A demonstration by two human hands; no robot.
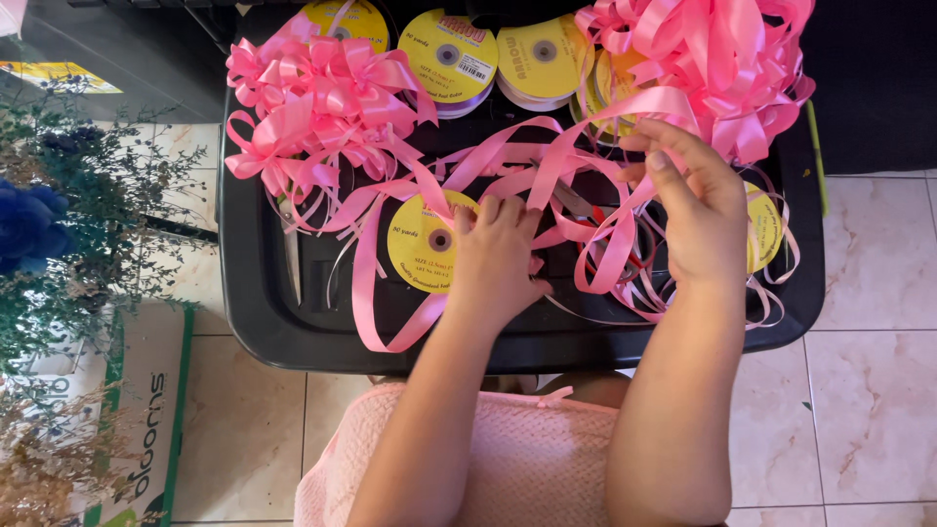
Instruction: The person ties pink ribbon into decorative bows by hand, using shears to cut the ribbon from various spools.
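A big black tray (293,322) sits across the person's lap, over a pale tiled floor (869,293). It is the biggest thing here, and almost everything else lies on it.

Off to one side stands a bushy bunch of dried plants (88,224) with a dark blue flower (27,226) in it, and under that is a cardboard box (146,410) with a green edge.

On the tray there are two fluffy heaps of pink bows. One heap of bows (317,102) is at the far corner on the person's left. The other bow pile (717,59) is at the far corner on the person's right. Between them, along the far edge, lie flat yellow ribbon spools (498,57) in a row.

Long loose pink ribbon (595,244) curls and loops all over the middle of the tray. Some of it hangs over the near edge.

The left hand (496,256) rests flat in the middle of the tray, fingers close together, pressing down on the ribbon. It is just beside a yellow spool (425,242) and touches its edge.

The right hand (695,210) is lifted a little, further right. Its thumb and first fingers are pinched on a strand of the pink ribbon, which loops down from it.

A thin pair of scissors (292,256) lies on the left part of the tray, partly under ribbon.
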